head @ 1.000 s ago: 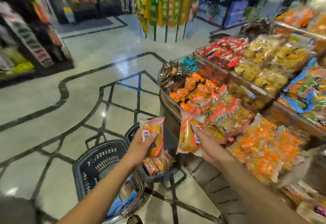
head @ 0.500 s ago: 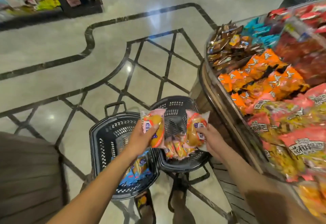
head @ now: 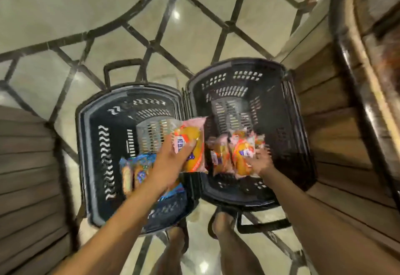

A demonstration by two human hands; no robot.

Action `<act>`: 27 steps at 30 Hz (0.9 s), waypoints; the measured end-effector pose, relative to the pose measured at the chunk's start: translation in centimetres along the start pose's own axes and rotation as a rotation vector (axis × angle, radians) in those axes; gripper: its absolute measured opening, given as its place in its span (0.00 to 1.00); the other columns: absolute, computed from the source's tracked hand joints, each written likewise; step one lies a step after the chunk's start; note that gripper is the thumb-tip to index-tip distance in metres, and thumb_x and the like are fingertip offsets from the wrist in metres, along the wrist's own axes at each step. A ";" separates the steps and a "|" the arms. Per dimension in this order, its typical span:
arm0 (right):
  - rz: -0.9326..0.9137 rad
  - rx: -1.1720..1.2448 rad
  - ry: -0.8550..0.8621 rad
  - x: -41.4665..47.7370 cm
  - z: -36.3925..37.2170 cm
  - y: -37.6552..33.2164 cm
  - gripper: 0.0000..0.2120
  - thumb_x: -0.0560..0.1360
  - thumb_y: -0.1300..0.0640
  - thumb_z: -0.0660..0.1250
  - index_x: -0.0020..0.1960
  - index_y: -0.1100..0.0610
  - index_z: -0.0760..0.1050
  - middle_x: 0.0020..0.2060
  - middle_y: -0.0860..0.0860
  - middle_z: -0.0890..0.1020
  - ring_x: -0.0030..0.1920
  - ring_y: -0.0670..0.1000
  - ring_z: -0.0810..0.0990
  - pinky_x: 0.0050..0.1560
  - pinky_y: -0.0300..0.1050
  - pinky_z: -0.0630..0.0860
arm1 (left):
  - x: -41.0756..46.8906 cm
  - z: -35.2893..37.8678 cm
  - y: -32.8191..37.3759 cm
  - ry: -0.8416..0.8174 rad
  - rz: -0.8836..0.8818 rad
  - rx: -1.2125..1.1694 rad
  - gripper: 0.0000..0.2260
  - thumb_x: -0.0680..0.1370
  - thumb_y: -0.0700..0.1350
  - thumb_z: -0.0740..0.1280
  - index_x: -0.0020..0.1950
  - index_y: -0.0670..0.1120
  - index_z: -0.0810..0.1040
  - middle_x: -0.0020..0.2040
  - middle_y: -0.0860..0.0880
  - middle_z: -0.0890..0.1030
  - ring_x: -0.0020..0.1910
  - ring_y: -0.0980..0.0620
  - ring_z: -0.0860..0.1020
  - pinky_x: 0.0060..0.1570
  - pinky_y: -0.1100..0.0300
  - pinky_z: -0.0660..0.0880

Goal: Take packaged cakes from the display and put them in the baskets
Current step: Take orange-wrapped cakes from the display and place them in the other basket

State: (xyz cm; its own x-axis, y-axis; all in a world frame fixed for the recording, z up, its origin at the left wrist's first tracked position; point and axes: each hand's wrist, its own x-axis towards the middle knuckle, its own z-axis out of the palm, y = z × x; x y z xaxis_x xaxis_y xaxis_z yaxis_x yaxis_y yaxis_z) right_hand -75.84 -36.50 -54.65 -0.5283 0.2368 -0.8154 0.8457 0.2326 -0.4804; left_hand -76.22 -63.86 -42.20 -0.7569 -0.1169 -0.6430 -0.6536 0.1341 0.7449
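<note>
Over left black slotted plastic basket (head: 86,145), near its inner rim, left hand (head: 171,162) grips pink-orange clear-wrapped cake pack (head: 192,145). Right hand (head: 260,163) meets second cake pack (head: 242,155) inside right black basket (head: 238,73); grip blurred, can't tell.

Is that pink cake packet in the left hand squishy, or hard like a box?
Probably squishy: the cake packet looks like thin, crinkly film around a soft-looking yellow cake, so the left hand could easily dent it. It is likely light too, since that one hand holds it in the air. The glossy film may be a bit slippery.
</note>
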 end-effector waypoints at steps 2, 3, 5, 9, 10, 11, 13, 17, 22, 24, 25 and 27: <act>0.007 -0.127 0.013 2.6 1.0 2.0 0.07 0.74 0.70 0.73 0.44 0.63 0.76 0.39 0.53 0.79 0.32 0.45 0.75 0.40 0.38 0.71 | 1.2 0.6 -1.6 -0.001 -0.020 -0.001 0.15 0.82 0.48 0.70 0.65 0.42 0.77 0.56 0.43 0.85 0.51 0.52 0.84 0.46 0.64 0.79; 0.002 -0.191 0.011 3.3 1.4 2.7 0.06 0.75 0.69 0.73 0.44 0.64 0.76 0.39 0.53 0.77 0.36 0.49 0.75 0.38 0.35 0.71 | 1.7 0.9 -2.2 -0.007 -0.038 -0.015 0.16 0.82 0.47 0.70 0.66 0.41 0.76 0.56 0.42 0.85 0.50 0.52 0.84 0.45 0.64 0.79; -0.024 -0.266 0.000 4.5 1.9 3.4 0.09 0.78 0.65 0.71 0.55 0.68 0.77 0.47 0.55 0.76 0.49 0.52 0.74 0.48 0.37 0.71 | 2.2 1.7 -2.9 -0.033 -0.062 -0.086 0.15 0.82 0.44 0.69 0.66 0.39 0.76 0.56 0.39 0.85 0.48 0.52 0.83 0.44 0.61 0.81; -0.009 -0.296 -0.040 4.9 1.4 3.5 0.22 0.72 0.50 0.76 0.61 0.61 0.78 0.55 0.53 0.82 0.54 0.54 0.79 0.60 0.46 0.75 | 2.5 3.0 -2.5 -0.066 -0.112 -0.136 0.13 0.81 0.45 0.70 0.64 0.44 0.76 0.55 0.43 0.85 0.49 0.51 0.85 0.47 0.57 0.84; -0.006 -0.271 -0.064 5.9 0.7 4.7 0.29 0.66 0.43 0.76 0.62 0.57 0.78 0.56 0.52 0.83 0.54 0.54 0.81 0.63 0.51 0.77 | 2.4 3.1 -2.2 -0.071 -0.133 -0.136 0.13 0.81 0.47 0.71 0.64 0.46 0.75 0.56 0.44 0.85 0.51 0.50 0.85 0.48 0.57 0.84; -0.008 -0.234 -0.084 7.0 0.2 6.2 0.35 0.61 0.38 0.75 0.64 0.53 0.77 0.56 0.51 0.84 0.55 0.54 0.83 0.62 0.56 0.79 | 2.3 3.2 -1.9 -0.079 -0.152 -0.136 0.14 0.80 0.48 0.71 0.64 0.48 0.75 0.57 0.45 0.85 0.53 0.49 0.86 0.50 0.57 0.84; -0.037 -0.201 -0.081 5.3 -0.7 5.3 0.37 0.62 0.37 0.76 0.68 0.50 0.75 0.60 0.49 0.82 0.57 0.52 0.82 0.62 0.54 0.79 | 2.0 3.4 -1.2 -0.093 -0.185 -0.145 0.15 0.79 0.51 0.72 0.64 0.52 0.75 0.57 0.48 0.86 0.54 0.50 0.86 0.55 0.51 0.84; -0.275 -0.119 0.042 -3.0 -1.2 -1.2 0.21 0.77 0.52 0.74 0.68 0.51 0.74 0.60 0.46 0.78 0.59 0.48 0.79 0.55 0.38 0.75 | 1.2 4.3 0.0 -0.103 -0.267 -0.155 0.14 0.78 0.56 0.73 0.61 0.59 0.76 0.55 0.53 0.86 0.53 0.51 0.86 0.57 0.47 0.82; -0.485 -0.074 -0.112 -10.7 -0.1 -5.5 0.23 0.73 0.46 0.77 0.63 0.36 0.72 0.57 0.38 0.79 0.58 0.39 0.79 0.57 0.37 0.77 | 0.3 6.7 2.1 -0.138 -0.331 -0.263 0.07 0.84 0.45 0.64 0.62 0.49 0.75 0.52 0.45 0.85 0.44 0.51 0.86 0.38 0.56 0.82; -0.514 -0.241 -0.089 -11.8 0.4 -6.0 0.33 0.66 0.36 0.77 0.68 0.36 0.68 0.60 0.37 0.75 0.61 0.42 0.78 0.60 0.44 0.79 | 0.1 7.8 2.4 -0.134 -0.300 -0.223 0.07 0.84 0.41 0.62 0.62 0.46 0.74 0.51 0.43 0.83 0.40 0.54 0.83 0.33 0.62 0.79; -0.492 -0.301 -0.061 -12.0 0.4 -6.3 0.38 0.64 0.33 0.75 0.70 0.36 0.66 0.61 0.37 0.73 0.62 0.43 0.77 0.60 0.48 0.79 | 0.1 8.3 2.4 -0.128 -0.272 -0.198 0.07 0.84 0.40 0.62 0.62 0.44 0.74 0.52 0.42 0.82 0.39 0.56 0.83 0.34 0.64 0.78; -0.452 -0.345 0.017 -11.7 0.2 -6.5 0.39 0.64 0.33 0.74 0.71 0.38 0.65 0.62 0.39 0.73 0.61 0.45 0.77 0.58 0.52 0.80 | 0.0 9.0 2.1 -0.162 -0.213 -0.151 0.07 0.85 0.38 0.61 0.62 0.42 0.73 0.53 0.41 0.81 0.40 0.60 0.83 0.38 0.68 0.77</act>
State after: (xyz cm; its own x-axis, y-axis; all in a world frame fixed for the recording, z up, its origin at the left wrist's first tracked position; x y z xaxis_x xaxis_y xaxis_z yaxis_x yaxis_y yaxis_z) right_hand -75.15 -40.94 -42.00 -0.8355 0.0568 -0.5466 0.4632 0.6081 -0.6448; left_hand -77.57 -54.73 -42.26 -0.6014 0.0339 -0.7983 -0.7990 -0.0258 0.6008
